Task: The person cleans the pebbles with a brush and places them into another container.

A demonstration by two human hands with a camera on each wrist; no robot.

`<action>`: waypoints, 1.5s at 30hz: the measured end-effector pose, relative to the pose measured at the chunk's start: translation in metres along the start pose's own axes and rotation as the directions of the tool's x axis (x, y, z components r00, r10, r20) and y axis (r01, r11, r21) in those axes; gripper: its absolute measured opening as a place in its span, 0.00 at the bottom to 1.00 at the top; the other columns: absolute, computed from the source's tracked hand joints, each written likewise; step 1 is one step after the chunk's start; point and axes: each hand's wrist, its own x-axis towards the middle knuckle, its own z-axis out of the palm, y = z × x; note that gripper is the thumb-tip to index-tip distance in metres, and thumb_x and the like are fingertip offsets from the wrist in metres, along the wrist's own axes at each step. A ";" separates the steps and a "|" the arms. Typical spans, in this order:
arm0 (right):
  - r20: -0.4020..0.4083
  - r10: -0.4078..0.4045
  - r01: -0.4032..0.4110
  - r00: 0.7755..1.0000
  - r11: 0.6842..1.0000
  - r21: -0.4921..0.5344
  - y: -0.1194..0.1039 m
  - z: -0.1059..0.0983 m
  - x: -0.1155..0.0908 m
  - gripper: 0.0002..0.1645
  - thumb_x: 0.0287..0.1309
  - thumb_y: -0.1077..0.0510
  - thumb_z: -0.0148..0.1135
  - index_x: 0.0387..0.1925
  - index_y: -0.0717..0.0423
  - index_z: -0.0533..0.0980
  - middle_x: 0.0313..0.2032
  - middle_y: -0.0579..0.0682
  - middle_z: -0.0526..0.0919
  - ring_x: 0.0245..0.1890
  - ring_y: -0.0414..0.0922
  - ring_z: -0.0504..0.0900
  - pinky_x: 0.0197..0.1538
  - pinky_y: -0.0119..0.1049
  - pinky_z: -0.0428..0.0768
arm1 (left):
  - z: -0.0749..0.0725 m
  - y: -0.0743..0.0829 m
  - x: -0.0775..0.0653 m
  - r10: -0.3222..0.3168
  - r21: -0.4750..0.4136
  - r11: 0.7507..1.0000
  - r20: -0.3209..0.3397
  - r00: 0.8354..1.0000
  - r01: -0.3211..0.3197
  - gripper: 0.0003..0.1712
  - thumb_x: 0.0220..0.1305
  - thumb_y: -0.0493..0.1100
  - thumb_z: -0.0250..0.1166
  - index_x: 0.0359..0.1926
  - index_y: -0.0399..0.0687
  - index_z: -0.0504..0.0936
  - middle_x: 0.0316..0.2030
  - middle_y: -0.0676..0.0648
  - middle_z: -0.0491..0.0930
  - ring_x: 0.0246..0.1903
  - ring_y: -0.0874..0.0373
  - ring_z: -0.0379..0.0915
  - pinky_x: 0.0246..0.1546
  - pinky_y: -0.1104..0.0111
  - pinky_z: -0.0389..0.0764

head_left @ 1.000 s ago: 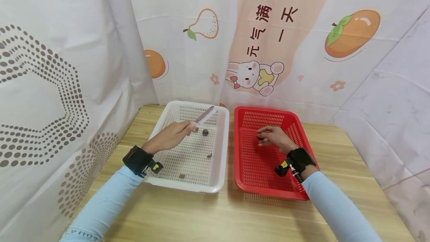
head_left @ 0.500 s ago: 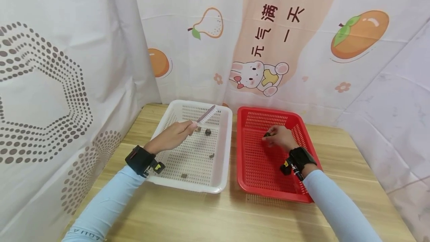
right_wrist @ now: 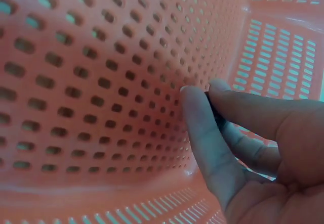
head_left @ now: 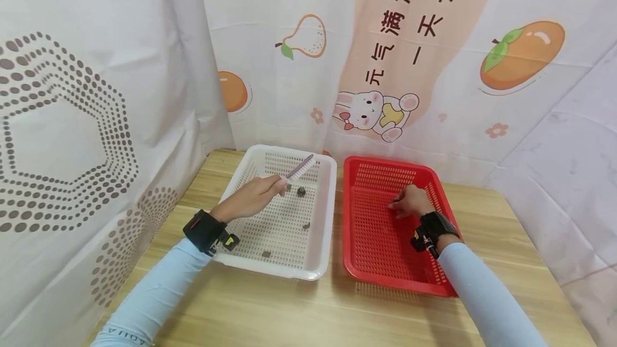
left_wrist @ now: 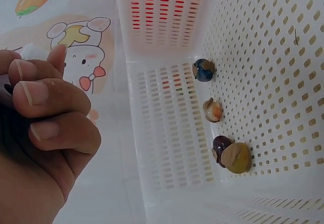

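My left hand (head_left: 253, 195) grips a brush (head_left: 301, 167) with a purple handle and white bristles, over the white basket (head_left: 332, 191). In the left wrist view its fingers (left_wrist: 50, 97) curl round the handle. Inside that basket lie small glossy stone-like pieces: a blue one (left_wrist: 204, 70), an orange-white one (left_wrist: 212, 110), a dark purple one (left_wrist: 220, 145) and a yellowish one (left_wrist: 238, 158), each with brown patches. Low in the red basket (head_left: 348, 240), my right hand (head_left: 412, 201) pinches a small dark piece (right_wrist: 216, 115), mostly hidden between thumb and fingers.
Both perforated baskets stand side by side on a wooden table (head_left: 270, 309), a narrow gap between them. Other small brown bits, such as a flat piece (head_left: 266, 254), lie on the white basket's floor. A printed curtain (head_left: 270, 84) hangs close behind.
My right hand has moved slightly right and lower in the red basket, and the dark piece has gone out of sight in the head view. My left hand keeps hold of the brush.
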 end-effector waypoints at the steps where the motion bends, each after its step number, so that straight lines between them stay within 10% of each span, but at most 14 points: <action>1: 0.002 -0.006 0.006 1.000 1.000 -0.003 0.001 0.000 0.000 0.15 0.55 0.62 0.69 0.38 0.70 0.76 0.32 0.62 0.82 0.25 0.51 0.85 0.31 0.42 0.82 | 0.000 0.000 0.000 -0.002 -0.002 1.000 0.003 1.000 0.002 0.25 0.75 0.61 0.36 0.42 0.54 0.75 0.20 0.53 0.62 0.19 0.59 0.57 0.21 0.66 0.62; 20: -0.068 -0.078 0.057 0.995 0.960 -0.273 0.010 -0.009 0.013 0.08 0.54 0.66 0.66 0.32 0.70 0.78 0.21 0.56 0.81 0.17 0.45 0.81 0.24 0.38 0.79 | 0.000 0.004 -0.002 0.012 0.006 1.000 -0.036 0.999 -0.012 0.23 0.75 0.60 0.36 0.47 0.52 0.71 0.23 0.51 0.65 0.25 0.57 0.65 0.30 0.63 0.70; 27: -0.113 -0.105 0.060 0.988 0.937 -0.345 0.010 -0.007 0.011 0.04 0.53 0.69 0.60 0.28 0.70 0.76 0.17 0.55 0.78 0.15 0.46 0.78 0.22 0.38 0.77 | -0.001 0.003 -0.003 0.034 -0.003 0.999 -0.052 0.998 -0.035 0.22 0.76 0.56 0.38 0.50 0.51 0.74 0.41 0.51 0.79 0.34 0.57 0.70 0.35 0.63 0.71; 38: -0.097 -0.082 0.046 0.992 0.943 -0.331 0.004 -0.009 0.008 0.07 0.56 0.67 0.53 0.23 0.65 0.72 0.16 0.54 0.75 0.13 0.45 0.76 0.19 0.35 0.73 | -0.008 -0.002 -0.010 0.005 -0.051 0.999 -0.053 0.999 -0.007 0.18 0.76 0.56 0.39 0.43 0.52 0.69 0.21 0.52 0.64 0.19 0.59 0.60 0.21 0.67 0.63; 45: -0.104 -0.121 0.082 0.987 0.945 -0.316 -0.039 -0.016 -0.003 0.13 0.60 0.60 0.52 0.20 0.58 0.68 0.13 0.49 0.69 0.13 0.44 0.72 0.18 0.35 0.70 | -0.011 -0.007 -0.011 0.009 -0.071 0.997 -0.071 0.997 -0.014 0.17 0.76 0.57 0.39 0.39 0.53 0.67 0.21 0.52 0.66 0.18 0.59 0.60 0.20 0.68 0.61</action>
